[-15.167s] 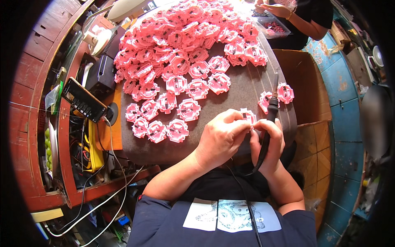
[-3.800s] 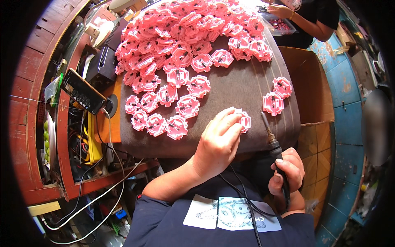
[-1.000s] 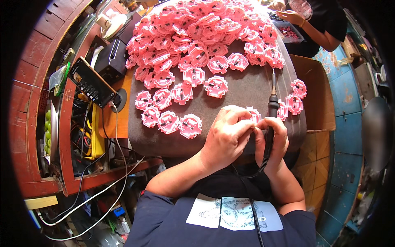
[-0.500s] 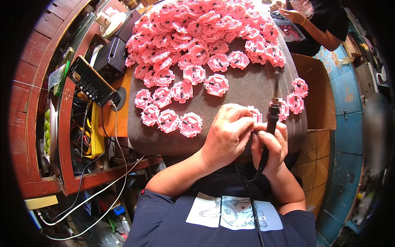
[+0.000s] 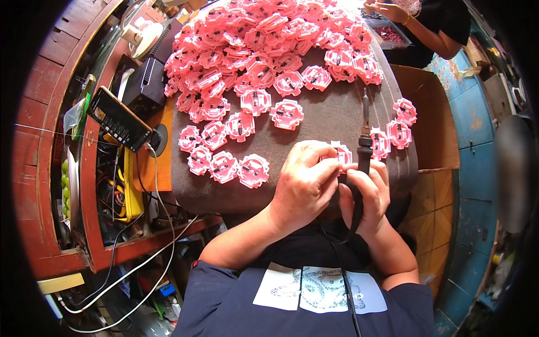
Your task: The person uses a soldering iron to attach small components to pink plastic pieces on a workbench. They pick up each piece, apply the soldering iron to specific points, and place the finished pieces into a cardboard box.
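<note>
1. One black cord (image 5: 352, 314) lies over the front of the dark shirt (image 5: 224, 295), nearest the camera.
2. Right hand (image 5: 368, 196): fingers curled about the black handle of a soldering iron (image 5: 365, 149); thumb and forefinger come together close to the left fingertips. Whether they also grip something small cannot be told.
3. Left hand (image 5: 306, 180): fingers bent, thumb and fingertips pinched nearly closed at the near side of a pink part (image 5: 343, 153). The exact grip is partly hidden.
4. Said part is between the two hands, above the near portion of the table (image 5: 320, 126).
5. Iron tip is directed away from the body, clear of the held part.
6. Three pink pieces (image 5: 400, 135) lie in a row near the table's right edge.
7. Several loose pink pieces (image 5: 224, 167) lie left of the hands.
8. Phone (image 5: 120, 119) leans on a stand, left of the table.
9. Large pink heap (image 5: 264, 42) covers the far end.
10. Beyond, at right: a clear tray (image 5: 405, 42) containing small red pieces, beside another person's hand (image 5: 391, 11).
</note>
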The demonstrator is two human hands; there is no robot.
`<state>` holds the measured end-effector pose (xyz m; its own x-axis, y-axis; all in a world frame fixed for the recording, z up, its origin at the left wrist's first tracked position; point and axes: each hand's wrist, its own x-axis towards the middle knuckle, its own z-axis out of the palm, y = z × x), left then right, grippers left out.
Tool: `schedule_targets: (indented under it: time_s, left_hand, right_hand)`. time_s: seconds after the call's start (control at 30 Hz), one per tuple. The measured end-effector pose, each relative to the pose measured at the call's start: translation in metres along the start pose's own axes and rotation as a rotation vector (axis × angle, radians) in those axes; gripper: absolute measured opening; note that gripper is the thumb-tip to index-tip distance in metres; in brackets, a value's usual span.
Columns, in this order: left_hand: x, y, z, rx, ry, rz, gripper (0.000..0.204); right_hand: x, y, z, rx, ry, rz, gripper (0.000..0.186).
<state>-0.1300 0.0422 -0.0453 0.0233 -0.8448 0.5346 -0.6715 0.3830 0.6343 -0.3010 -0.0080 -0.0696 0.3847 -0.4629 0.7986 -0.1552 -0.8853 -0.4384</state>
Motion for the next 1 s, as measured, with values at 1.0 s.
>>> schedule_targets:
  time_s: [1.0]
  left_hand:
    - [-0.001,0.0,0.003,0.037,0.001,0.06,0.025]
  right_hand:
    - [-0.018,-0.031,-0.076,0.062,-0.127,0.028,0.026]
